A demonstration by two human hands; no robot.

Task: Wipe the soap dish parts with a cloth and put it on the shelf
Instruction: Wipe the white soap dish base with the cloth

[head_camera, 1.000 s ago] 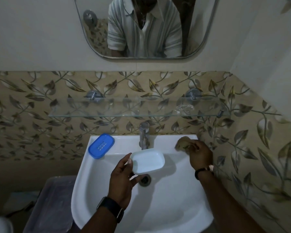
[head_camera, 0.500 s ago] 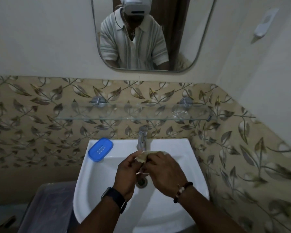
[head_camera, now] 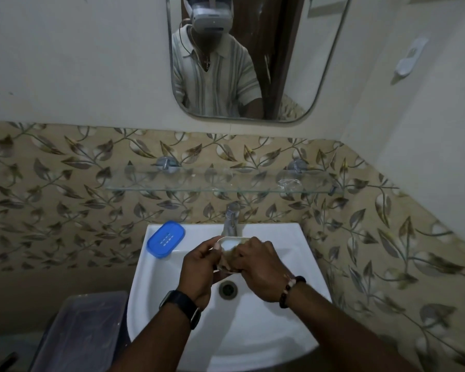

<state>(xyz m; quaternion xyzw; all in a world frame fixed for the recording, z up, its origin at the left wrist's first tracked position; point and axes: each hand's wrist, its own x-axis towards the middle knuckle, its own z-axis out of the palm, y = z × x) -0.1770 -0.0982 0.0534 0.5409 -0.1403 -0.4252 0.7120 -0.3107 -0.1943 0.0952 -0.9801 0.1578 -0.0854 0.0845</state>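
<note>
**Desk:** What couldn't you make out?

**Me:** Most of the white tray (head_camera: 232, 241). I got only its far rim and a patch of the inside, because both hands covered the rest. The cloth (head_camera: 227, 260) was a brownish wad with blurred edges, largely under the right hand (head_camera: 261, 272). I couldn't tell how much of it lay inside the tray.

**Desk:** And the hands?

**Me:** Close together over the sink (head_camera: 266, 331), just above the drain (head_camera: 228, 289). The left hand (head_camera: 199, 267) gripped the tray by its left side, with the thumb at the rim. The right hand's fingers were curled down on the cloth and pressed it into the tray.

**Desk:** What was around them?

**Me:** The blue part (head_camera: 166, 238) lay flat on the sink's back-left corner, apart from the hands. The tap (head_camera: 232, 220) stood directly behind the tray, which hid its base. The glass shelf (head_camera: 199, 187) ran along the leaf-patterned tiles above the tap. Something small and clear (head_camera: 289, 183) sat near its right end, too faint to name. A plastic bin (head_camera: 83, 334) left of the sink was dim and cut off at the bottom edge. Both forearms ran out of frame.
</note>
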